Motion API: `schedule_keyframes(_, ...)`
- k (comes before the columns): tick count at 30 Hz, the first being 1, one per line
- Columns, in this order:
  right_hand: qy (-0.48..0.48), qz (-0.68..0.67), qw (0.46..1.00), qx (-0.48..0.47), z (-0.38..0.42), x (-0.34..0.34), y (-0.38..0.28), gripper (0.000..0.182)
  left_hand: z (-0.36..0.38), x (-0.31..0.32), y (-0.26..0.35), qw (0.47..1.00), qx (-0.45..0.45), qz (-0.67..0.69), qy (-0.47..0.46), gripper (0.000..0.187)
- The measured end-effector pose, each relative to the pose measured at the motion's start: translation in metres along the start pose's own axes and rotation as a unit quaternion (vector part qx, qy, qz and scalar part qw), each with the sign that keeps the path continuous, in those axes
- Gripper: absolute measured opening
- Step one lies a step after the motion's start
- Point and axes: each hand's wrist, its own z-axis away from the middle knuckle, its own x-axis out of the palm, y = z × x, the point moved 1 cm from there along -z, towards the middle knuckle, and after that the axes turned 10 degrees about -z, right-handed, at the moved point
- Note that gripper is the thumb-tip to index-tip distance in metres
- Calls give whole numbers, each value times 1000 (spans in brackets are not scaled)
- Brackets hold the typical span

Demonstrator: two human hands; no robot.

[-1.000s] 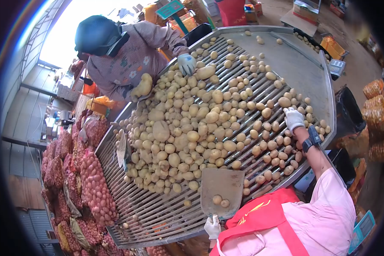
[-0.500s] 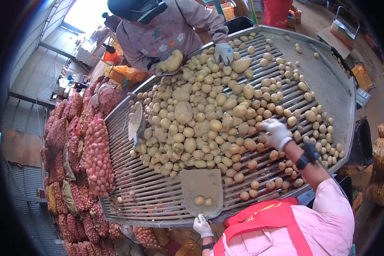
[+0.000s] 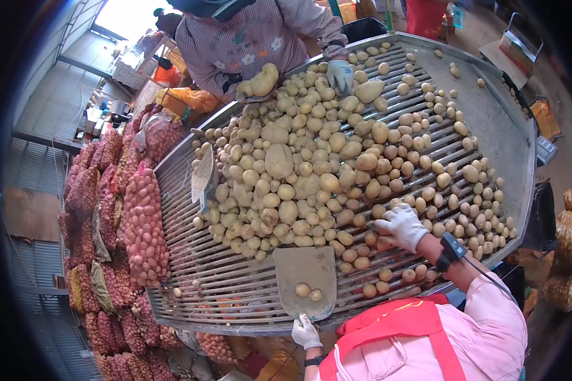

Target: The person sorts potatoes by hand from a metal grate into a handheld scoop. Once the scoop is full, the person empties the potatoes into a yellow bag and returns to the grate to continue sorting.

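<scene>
Left hand [image 3: 306, 332] grip clamped on scoop [image 3: 305, 281], flat so two potatoes stay in. Right hand [image 3: 400, 225] grip curled over potatoes [image 3: 362, 254] at 3 o'clock; cannot tell if any held.

Both hands wear white gloves. The left hand [image 3: 306, 333] sits low and close to the body, its fingers [image 3: 300, 325] curled shut in a grip, the wrist banded by a dark strap just below the glove. The right hand [image 3: 401, 226] is stretched forward and to the right, palm down, its fingers [image 3: 388, 223] spread and slightly bent. The right forearm is bare between glove and pink sleeve, angled back toward the shoulder, with a black device strapped at the wrist.
</scene>
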Motion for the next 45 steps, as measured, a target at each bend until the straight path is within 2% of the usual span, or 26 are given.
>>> schedule_keyframes(5,-38,46,992,113,17,-13,14,29,2,-3,4,1000,-6,6,-5,47)
schedule_keyframes(7,-44,111,985,124,1,-26,8,28,3,2,-4,1000,1,-4,4,46)
schedule_keyframes(11,139,40,988,52,-66,-32,17,36,3,1,-1,999,13,-24,15,46)
schedule_keyframes(13,183,81,979,40,-108,-22,34,44,4,-2,5,999,14,-17,23,46)
schedule_keyframes(15,97,94,986,103,-129,-15,43,51,5,-4,7,1000,-1,-13,15,46)
schedule_keyframes(18,27,43,992,117,-134,-26,45,51,4,-2,5,1000,-10,-8,7,45)
schedule_keyframes(21,-4,24,986,165,-115,-29,48,52,5,1,3,1000,4,7,21,45)
schedule_keyframes(22,11,15,992,124,-106,-34,46,47,5,0,4,999,16,-3,28,46)
schedule_keyframes(23,3,-199,960,197,-100,-36,45,44,6,-1,5,1000,11,-8,20,46)
schedule_keyframes(24,-7,-404,877,261,-96,-41,38,42,6,-2,6,1000,5,-16,14,46)
schedule_keyframes(25,-15,-587,747,312,-96,-42,33,40,5,-2,5,1000,1,-22,10,47)
schedule_keyframes(26,21,-673,677,296,-97,-38,29,39,4,0,3,999,8,-30,14,47)
schedule_keyframes(29,-11,-609,734,300,-125,-37,13,38,5,-1,4,999,5,-35,16,47)
schedule_keyframes(30,-10,-529,798,287,-140,-27,7,32,5,-4,7,999,1,-34,11,47)
schedule_keyframes(31,30,-372,912,171,-150,-19,-1,27,4,-4,9,999,-1,-38,8,47)
schedule_keyframes(32,50,-167,980,92,-161,-12,-12,26,4,-5,9,999,-5,-43,5,47)
schedule_keyframes(33,69,45,997,6,-173,-6,-23,26,5,-5,9,999,-10,-48,3,47)
schedule_keyframes(36,74,190,979,-10,-195,55,-12,23,3,-2,7,999,-14,-52,5,47)
schedule_keyframes(40,20,173,985,3,-206,58,-12,16,3,-4,11,998,-22,-63,-8,47)
schedule_keyframes(43,-46,110,992,41,-190,12,-33,27,4,-2,7,998,-8,-55,3,49)
schedule_keyframes(45,-37,-53,992,107,-161,-12,-46,41,4,-1,6,999,-9,-39,-7,47)
